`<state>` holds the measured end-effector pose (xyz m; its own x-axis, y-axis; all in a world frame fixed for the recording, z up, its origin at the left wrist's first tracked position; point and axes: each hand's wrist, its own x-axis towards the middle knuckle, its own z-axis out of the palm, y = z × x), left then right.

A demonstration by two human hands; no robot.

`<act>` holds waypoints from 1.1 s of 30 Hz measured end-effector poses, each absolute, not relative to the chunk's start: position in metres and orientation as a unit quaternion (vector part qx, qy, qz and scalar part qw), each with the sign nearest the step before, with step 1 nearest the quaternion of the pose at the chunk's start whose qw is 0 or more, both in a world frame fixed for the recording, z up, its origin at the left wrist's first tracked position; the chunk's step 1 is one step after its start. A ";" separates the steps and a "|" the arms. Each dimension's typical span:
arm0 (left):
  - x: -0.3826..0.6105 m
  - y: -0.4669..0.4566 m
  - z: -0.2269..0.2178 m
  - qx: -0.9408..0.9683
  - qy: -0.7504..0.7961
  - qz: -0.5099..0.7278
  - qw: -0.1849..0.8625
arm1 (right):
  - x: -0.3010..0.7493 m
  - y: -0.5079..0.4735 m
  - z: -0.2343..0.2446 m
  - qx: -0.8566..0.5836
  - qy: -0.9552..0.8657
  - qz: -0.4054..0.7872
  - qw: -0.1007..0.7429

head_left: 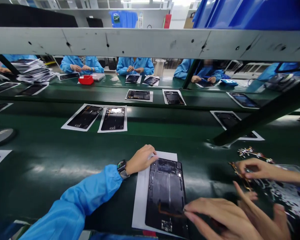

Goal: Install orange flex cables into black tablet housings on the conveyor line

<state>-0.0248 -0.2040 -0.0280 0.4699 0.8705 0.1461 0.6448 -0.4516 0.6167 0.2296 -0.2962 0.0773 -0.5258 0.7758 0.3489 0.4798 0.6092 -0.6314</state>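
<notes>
An open black tablet, back cover off, lies on a white sheet on the green belt in front of me. My left hand, in a blue sleeve with a wristwatch, rests with curled fingers against the tablet's top left corner and holds it down. My right hand comes in from the lower right. Its thumb and forefinger are pinched on the end of an orange flex cable lying across the tablet's lower part, with the other fingers spread. Another person's hand at the right picks among loose flex cables.
More open tablets on white sheets lie along the green conveyor. Several people in blue coats work across the line by a red tray and stacked sheets. A grey beam crosses overhead; a dark strut slants at the right.
</notes>
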 end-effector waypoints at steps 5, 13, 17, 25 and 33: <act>-0.017 -0.261 0.002 0.718 0.334 0.274 0.545 | 0.208 -0.255 0.070 -0.435 -0.812 0.316 0.228; -0.022 -0.291 -0.049 0.803 0.501 0.253 0.198 | 0.176 -0.183 0.007 -0.451 -0.778 0.407 0.160; -0.027 -0.292 -0.057 0.855 0.460 0.238 0.031 | 0.164 -0.166 -0.027 -0.462 -0.769 0.423 0.130; -0.018 -0.283 -0.067 0.877 0.418 0.230 -0.064 | 0.149 -0.150 -0.047 -0.472 -0.792 0.378 0.080; -0.014 -0.283 -0.073 0.896 0.393 0.207 -0.026 | 0.144 -0.122 -0.055 -0.530 -0.770 0.354 -0.030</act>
<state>-0.0139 -0.2831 -0.0729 0.6054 0.6934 0.3907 0.7152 -0.6893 0.1152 0.1441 -0.1216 -0.0553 -0.4354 0.7954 -0.4216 0.8380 0.1871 -0.5125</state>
